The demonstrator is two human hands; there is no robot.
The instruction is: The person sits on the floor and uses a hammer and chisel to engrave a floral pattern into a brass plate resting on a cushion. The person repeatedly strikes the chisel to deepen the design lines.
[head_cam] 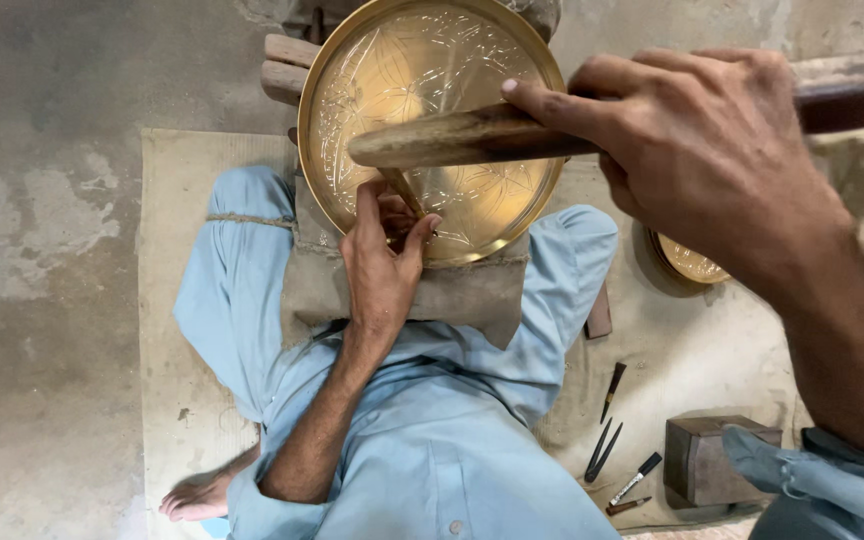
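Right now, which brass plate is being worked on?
The large engraved plate on the lap, under both hands; the other plate lies mostly hidden on the mat at right.

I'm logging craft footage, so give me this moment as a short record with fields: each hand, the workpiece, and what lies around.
left hand: holds a thin chisel tip-down on the plate
right hand: grips a wooden mallet, raised over the plate
plate: round, brass-coloured, engraved with leaf lines, leaning on the lap against wooden blocks
padding: burlap cloth under the plate
mat: person sits cross-legged on it
side tools: several small chisels lying on the mat
block: square, dark, beside the tools
second plate: partly hidden behind right arm
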